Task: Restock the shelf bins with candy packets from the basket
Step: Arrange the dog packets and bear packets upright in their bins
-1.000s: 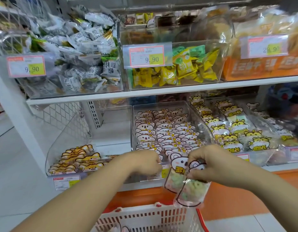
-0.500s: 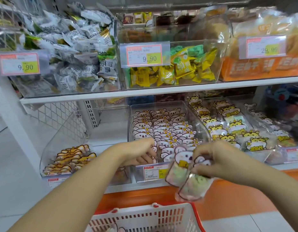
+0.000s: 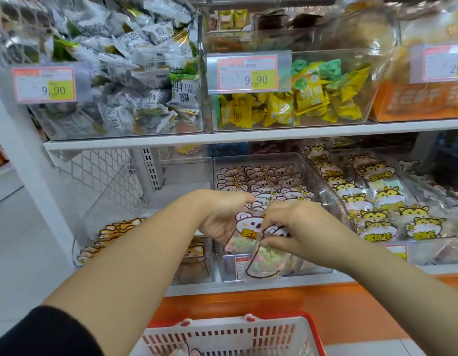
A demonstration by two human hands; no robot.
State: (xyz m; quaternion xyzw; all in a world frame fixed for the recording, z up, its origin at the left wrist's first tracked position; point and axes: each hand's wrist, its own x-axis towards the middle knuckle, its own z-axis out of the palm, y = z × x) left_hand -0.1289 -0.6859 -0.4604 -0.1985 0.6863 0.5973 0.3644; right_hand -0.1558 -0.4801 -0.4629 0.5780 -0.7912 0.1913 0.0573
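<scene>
Two clear koala-print candy packets hang in front of the middle lower bin (image 3: 323, 176), which holds several rows of the same packets. My left hand (image 3: 215, 217) curls round the rear candy packet (image 3: 246, 228) at its top. My right hand (image 3: 300, 227) pinches the top of the front candy packet (image 3: 262, 263), which dangles below my fingers. Both hands touch over the bin's front edge. The white and red basket (image 3: 248, 335) sits below at the bottom edge; its contents are mostly out of view.
To the left, a lower bin (image 3: 99, 201) holds a few dog-print packets; a bin of yellow hamster-print packets (image 3: 377, 217) sits to the right. The upper shelf (image 3: 248, 136) carries full bins with price tags. An orange base panel (image 3: 274, 301) runs under the shelf.
My left hand moved right and took hold of one of the two packets that my right hand carried. Both hands rose slightly towards the middle bin.
</scene>
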